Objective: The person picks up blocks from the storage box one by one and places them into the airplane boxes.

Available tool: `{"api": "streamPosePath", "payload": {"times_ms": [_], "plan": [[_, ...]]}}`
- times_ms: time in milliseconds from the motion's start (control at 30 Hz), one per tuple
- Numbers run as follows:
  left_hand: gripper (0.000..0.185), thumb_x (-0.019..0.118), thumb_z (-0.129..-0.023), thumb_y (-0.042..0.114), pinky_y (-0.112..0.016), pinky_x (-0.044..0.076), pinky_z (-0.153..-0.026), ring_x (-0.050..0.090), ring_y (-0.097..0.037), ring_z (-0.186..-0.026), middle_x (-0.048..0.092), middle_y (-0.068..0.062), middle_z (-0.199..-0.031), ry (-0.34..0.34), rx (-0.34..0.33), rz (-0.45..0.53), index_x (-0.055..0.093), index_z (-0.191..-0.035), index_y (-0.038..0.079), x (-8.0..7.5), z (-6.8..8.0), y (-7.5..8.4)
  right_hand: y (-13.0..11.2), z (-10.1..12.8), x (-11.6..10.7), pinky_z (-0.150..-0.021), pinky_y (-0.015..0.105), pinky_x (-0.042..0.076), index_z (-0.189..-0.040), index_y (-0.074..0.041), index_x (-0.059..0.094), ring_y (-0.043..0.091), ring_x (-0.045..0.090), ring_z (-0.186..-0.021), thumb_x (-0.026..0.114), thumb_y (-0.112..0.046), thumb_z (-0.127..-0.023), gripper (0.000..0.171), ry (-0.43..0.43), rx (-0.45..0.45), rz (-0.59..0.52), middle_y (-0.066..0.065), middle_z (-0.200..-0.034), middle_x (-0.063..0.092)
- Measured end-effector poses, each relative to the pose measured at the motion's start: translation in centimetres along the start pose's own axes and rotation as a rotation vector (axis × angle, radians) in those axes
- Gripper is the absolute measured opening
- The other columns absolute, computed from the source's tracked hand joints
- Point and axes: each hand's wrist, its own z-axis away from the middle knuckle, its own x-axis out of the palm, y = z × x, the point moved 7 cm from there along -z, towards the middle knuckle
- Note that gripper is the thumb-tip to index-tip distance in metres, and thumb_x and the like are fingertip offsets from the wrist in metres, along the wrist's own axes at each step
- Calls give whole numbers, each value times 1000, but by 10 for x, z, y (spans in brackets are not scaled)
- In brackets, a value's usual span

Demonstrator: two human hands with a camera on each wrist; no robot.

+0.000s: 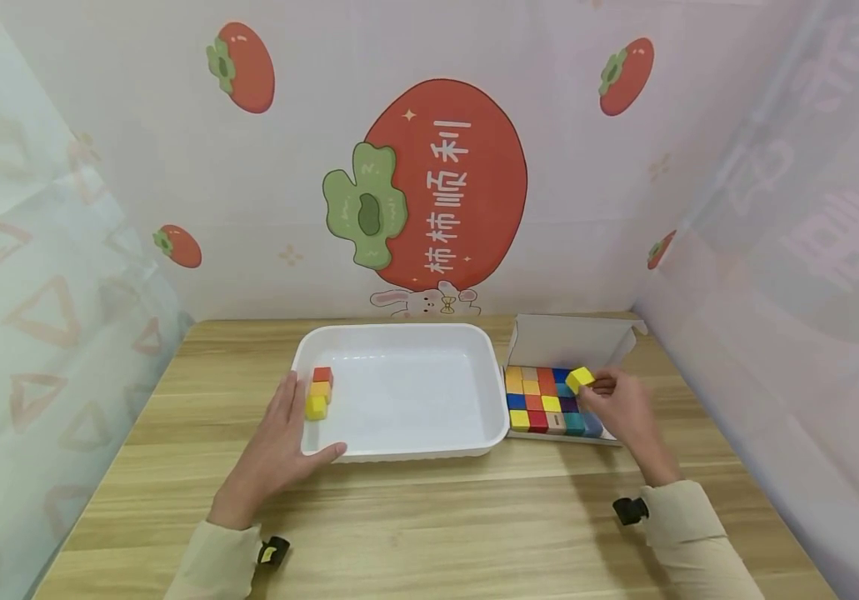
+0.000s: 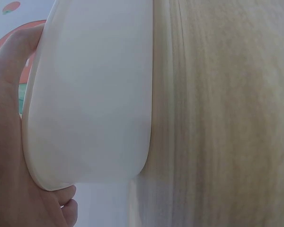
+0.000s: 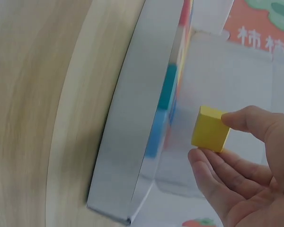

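Note:
My right hand (image 1: 624, 408) pinches a yellow cube (image 1: 580, 380) between thumb and fingertips above the right part of an open white box (image 1: 575, 340). Rows of coloured cubes (image 1: 532, 402) fill much of that box. In the right wrist view, the yellow cube (image 3: 210, 128) shows beside the box's pale side wall (image 3: 137, 104). Across the front left corner of a white tray (image 1: 414, 457) lies my left hand (image 1: 272, 446), fingers along the left rim and thumb at the front rim. Inside the tray near those fingers are a red cube (image 1: 322, 375), an orange cube (image 1: 320, 390) and another yellow cube (image 1: 316, 407).
Tray and box stand side by side at the back of a wooden table (image 1: 429, 525). The box's raised lid (image 1: 571, 337) leans back toward the printed wall cloth (image 1: 564, 250). More cloth hangs at both sides.

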Motion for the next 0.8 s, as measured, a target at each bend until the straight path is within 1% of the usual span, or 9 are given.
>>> {"api": "streamPosePath", "payload": {"times_ms": [200,300,433,533,667,800], "plan": [[132,68,-86,76,-71,24,-127,6,-48,-164,-6,-23,-178,-3,-11,2,0,-168,-1,0,2,0,13,-4,-9,-84,55,64,-115,12,71,43,77,-94,72,-18,-98,36,76,37,76,30,-106,77],[131,68,-86,76,-71,23,-127,7,-48,-164,-6,-23,-178,-2,-11,1,2,-168,-1,-1,3,0,19,-5,-10,-84,57,64,-115,13,71,44,76,-94,72,-20,-97,37,102,69,88,30,-106,77],[131,68,-85,76,-70,23,-127,7,-47,-164,-5,-22,-178,-2,-12,1,2,-168,-1,1,3,0,29,-7,-7,-86,57,64,-119,14,69,46,75,-100,70,-20,-97,41,115,139,76,33,-112,75],[131,69,-85,76,-70,24,-127,7,-47,-164,-4,-22,-178,0,-8,2,2,-168,-1,1,3,1,34,-7,-5,-84,56,64,-120,15,67,47,74,-101,69,-21,-96,43,132,180,74,34,-114,74],[131,69,-85,76,-70,24,-127,7,-47,-164,-4,-23,-178,4,-5,-1,2,-168,-1,0,3,2,37,-9,-4,-80,55,64,-121,16,67,45,74,-98,69,-20,-97,43,147,206,80,35,-112,73],[131,69,-85,76,-70,24,-127,7,-47,-164,-4,-23,-178,5,-12,-6,2,-168,-1,-1,3,1,36,-13,0,-83,55,64,-123,17,65,43,73,-97,69,-21,-98,45,131,221,92,35,-114,72]]}}
